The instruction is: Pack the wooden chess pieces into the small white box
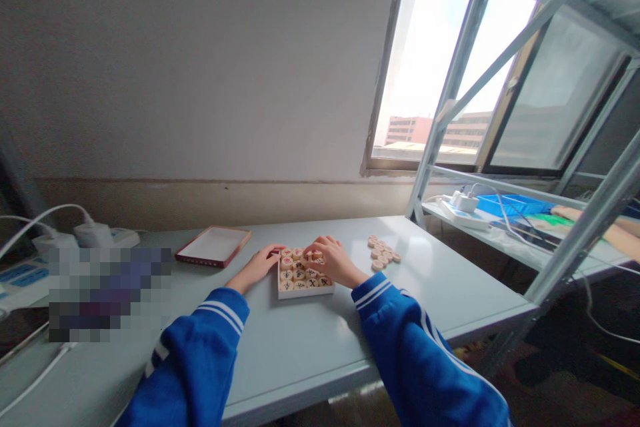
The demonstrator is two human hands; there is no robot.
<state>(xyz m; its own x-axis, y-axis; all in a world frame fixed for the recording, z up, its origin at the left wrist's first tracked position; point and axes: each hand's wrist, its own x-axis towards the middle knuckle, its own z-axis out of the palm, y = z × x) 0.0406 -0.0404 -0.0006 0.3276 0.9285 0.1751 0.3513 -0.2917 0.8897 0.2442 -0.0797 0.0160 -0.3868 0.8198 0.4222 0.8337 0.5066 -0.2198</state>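
Note:
A shallow white box sits on the desk, holding rows of round wooden Chinese chess pieces with red and black characters. At its left side, my left hand grips the wall near the far corner, fingers curled. My right hand reaches over the box's far right part, thumb and fingers bent down and closed on a chess piece among the rest; the hand covers several pieces there. To the right, a loose group of chess pieces lies on the desk.
The dark red box lid lies inside up at the back left. Chargers plugged into a power strip and cables are at the far left, beside a blurred patch. A metal bed frame rises at the right. Another person's arm shows beyond it.

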